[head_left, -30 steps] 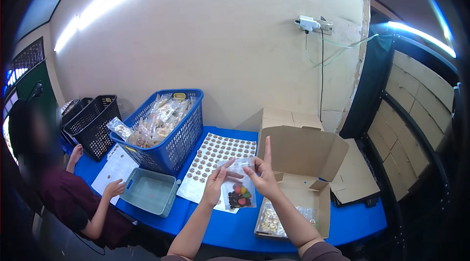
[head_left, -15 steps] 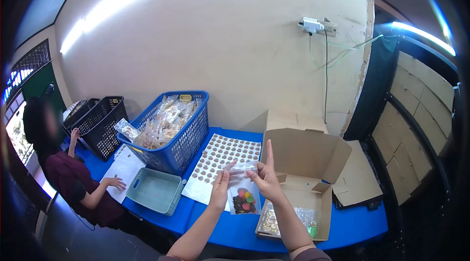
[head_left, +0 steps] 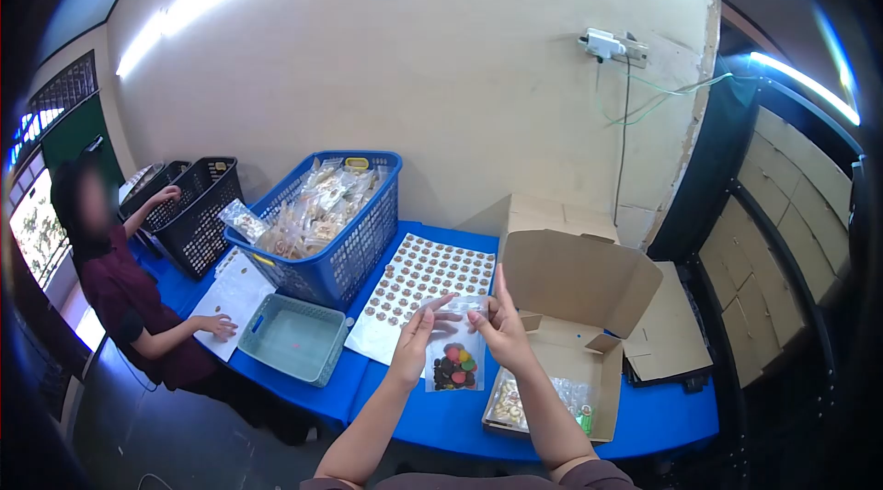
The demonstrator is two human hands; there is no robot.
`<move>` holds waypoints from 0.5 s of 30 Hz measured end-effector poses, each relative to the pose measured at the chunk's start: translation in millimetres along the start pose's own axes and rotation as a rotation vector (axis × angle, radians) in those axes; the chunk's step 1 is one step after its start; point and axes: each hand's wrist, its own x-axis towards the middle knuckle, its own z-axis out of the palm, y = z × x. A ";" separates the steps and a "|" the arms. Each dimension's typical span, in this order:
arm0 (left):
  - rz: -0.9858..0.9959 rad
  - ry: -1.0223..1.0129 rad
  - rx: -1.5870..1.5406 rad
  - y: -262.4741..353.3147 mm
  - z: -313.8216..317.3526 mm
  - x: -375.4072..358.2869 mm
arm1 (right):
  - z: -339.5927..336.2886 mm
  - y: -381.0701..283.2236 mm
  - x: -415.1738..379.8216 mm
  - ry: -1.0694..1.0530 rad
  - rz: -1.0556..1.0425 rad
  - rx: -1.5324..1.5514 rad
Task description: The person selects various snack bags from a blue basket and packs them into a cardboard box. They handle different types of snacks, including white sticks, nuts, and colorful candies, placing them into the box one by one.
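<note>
A clear plastic bag hangs upright in front of me, with small red, yellow, green and dark pieces gathered at its bottom. My left hand grips the bag's upper left side between thumb and fingers. On the upper right side, my right hand pinches it with the thumb, its index finger pointing up. Behind the bag lies a white sheet with rows of round brown stickers. Close to my right forearm is an open cardboard box holding several small clear packets and a small green item.
A blue basket full of packets stands at the back, with a shallow grey-green basket before it. Black baskets and a person are at left. Flat cardboard lies right on the blue-covered table.
The view has shifted slightly. Both my hands still hold the bag by its upper part. The other person's raised hand has moved right, over a black basket.
</note>
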 end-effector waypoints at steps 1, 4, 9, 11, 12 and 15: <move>0.010 0.002 0.014 -0.3 -4.1 -2.5 | 7.1 0.5 -0.8 0.005 -0.002 -0.044; -0.036 -0.005 0.018 2.5 -2.5 -2.1 | 10.7 -7.5 -1.8 0.048 -0.006 0.025; -0.051 -0.075 -0.065 -6.1 -5.7 -6.0 | -2.3 -6.1 -10.3 -0.048 0.168 0.029; 0.264 0.244 0.344 -13.9 -0.3 -12.5 | 1.8 -14.8 -16.3 0.028 0.167 0.045; 0.289 0.312 0.423 -7.8 5.9 -15.1 | 3.7 -16.3 -20.8 0.126 0.114 0.020; 0.319 0.144 0.544 -7.7 27.5 -25.0 | 16.0 -18.8 -32.4 0.346 0.043 -0.077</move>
